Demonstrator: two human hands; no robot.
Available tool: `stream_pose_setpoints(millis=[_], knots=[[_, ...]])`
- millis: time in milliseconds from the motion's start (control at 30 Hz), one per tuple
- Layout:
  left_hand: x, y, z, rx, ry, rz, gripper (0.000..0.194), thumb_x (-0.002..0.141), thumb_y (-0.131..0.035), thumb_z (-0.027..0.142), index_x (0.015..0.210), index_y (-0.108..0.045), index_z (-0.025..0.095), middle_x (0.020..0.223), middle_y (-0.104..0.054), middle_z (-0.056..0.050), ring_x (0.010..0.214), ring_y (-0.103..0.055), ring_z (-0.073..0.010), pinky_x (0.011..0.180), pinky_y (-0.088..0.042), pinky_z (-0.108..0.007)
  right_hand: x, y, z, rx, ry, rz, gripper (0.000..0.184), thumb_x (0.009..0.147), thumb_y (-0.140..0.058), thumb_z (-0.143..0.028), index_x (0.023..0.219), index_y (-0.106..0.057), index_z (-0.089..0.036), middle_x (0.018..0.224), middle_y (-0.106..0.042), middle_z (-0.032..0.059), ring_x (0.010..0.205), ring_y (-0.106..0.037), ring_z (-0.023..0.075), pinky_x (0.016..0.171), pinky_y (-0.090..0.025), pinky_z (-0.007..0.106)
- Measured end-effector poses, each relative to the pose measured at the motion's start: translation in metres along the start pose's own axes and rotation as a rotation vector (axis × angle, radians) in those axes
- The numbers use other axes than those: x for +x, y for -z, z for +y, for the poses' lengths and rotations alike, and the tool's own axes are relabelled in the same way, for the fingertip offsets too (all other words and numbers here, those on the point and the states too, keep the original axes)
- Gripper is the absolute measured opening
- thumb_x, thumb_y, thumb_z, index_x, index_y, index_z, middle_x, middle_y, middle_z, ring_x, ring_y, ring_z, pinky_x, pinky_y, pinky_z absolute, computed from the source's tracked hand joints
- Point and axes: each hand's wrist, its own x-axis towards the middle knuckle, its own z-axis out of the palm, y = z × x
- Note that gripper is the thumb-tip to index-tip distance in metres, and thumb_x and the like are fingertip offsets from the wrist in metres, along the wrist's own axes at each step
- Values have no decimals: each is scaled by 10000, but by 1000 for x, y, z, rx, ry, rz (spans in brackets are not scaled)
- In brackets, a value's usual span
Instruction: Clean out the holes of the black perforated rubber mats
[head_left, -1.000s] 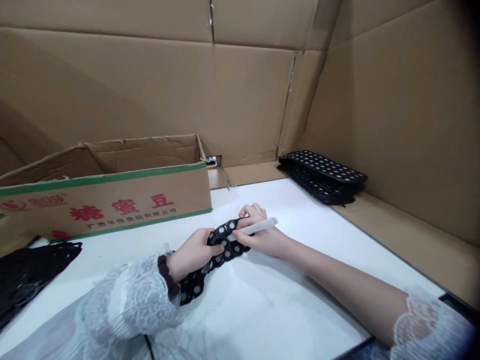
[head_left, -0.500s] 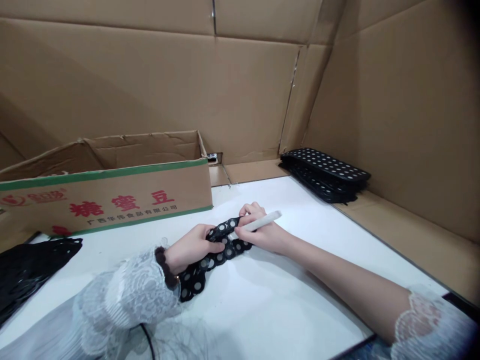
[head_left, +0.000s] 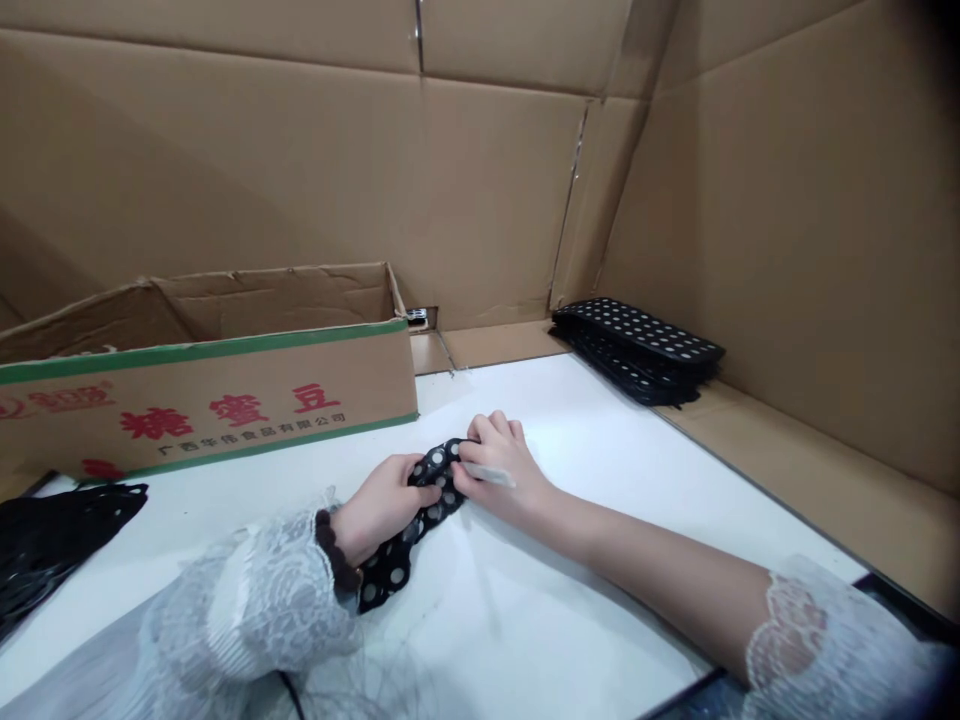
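A strip of black fabric with white polka dots [head_left: 388, 568] lies bunched on the white tabletop in the middle of the view. My left hand [head_left: 386, 505] is closed on it, thumb on top and fingers underneath. At the strip's far right end is my right hand [head_left: 506, 465], closed around a white pen-shaped tool [head_left: 491, 474]. The tool lies across the hand, and its front end is hidden by the fingers and fabric. The right fingertips touch the fabric's edge; whether they also pinch it I cannot tell.
An open cardboard box [head_left: 247, 385] with green edging stands at the back left. Flat black pieces [head_left: 60, 540] are heaped at the left. A stack of black dotted pieces [head_left: 637, 345] sits at the back right. Cardboard walls [head_left: 300, 160] enclose the table [head_left: 600, 600].
My right hand has moved left, closer to my left hand, and the white tool now points more away from the camera. Less of the fabric shows between the hands. The view has shifted slightly.
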Motion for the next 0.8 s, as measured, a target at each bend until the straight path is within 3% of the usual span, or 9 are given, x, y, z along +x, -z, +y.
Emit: stream_pose_setpoints(millis=[133, 200, 400, 500, 600, 667, 800], knots=[[0, 6, 1, -83, 2, -94, 216, 650, -516, 227, 845, -526, 136, 788, -582, -6, 715, -518, -154, 660, -384, -247, 2, 1, 1, -109, 57, 18, 171, 781, -430, -289, 705, -538, -180, 848, -465, 76, 854, -340, 218, 702, -258, 363], [0, 9, 3, -13, -19, -128, 234, 668, -498, 244, 874, -528, 137, 815, -591, -19, 764, -528, -177, 698, -391, -267, 1, 3, 3, -93, 59, 20, 180, 783, -430, -296, 690, -530, -178, 844, -462, 73, 847, -344, 212, 695, -261, 355], [2, 18, 12, 348, -97, -97, 274, 700, -474, 297, 916, -563, 154, 931, -601, -39, 888, -512, -221, 790, -356, -282, -1, 17, 11, 237, -7, -84, 271, 782, -455, -297, 549, -481, -161, 775, -467, 21, 804, -376, 158, 694, -284, 310], [2, 25, 16, 358, -61, -230, 346, 686, -515, 355, 969, -551, 160, 943, -600, -26, 861, -516, -210, 727, -372, -250, 0, 25, 13, 342, 16, -138, 261, 768, -480, -295, 542, -493, -164, 757, -475, 12, 799, -389, 149, 712, -294, 307], [2, 30, 16, 416, -43, -325, 369, 652, -549, 404, 911, -579, 142, 818, -612, -13, 707, -524, -181, 587, -366, -222, 1, 30, 12, 382, 44, -201, 257, 750, -497, -284, 521, -493, -168, 713, -474, 10, 781, -398, 150, 708, -307, 302], [2, 32, 13, 489, -27, -292, 334, 645, -547, 391, 856, -594, 136, 726, -600, -2, 618, -506, -159, 518, -337, -212, 2, 32, 11, 382, 60, -235, 259, 742, -501, -283, 510, -489, -169, 697, -473, 9, 778, -402, 153, 703, -315, 301], [2, 31, 8, 583, -51, -108, 284, 607, -565, 357, 786, -591, 138, 667, -580, 3, 584, -481, -151, 477, -293, -207, 1, 33, 11, 387, 68, -262, 256, 734, -506, -287, 504, -494, -175, 711, -470, 13, 798, -411, 162, 721, -337, 300]])
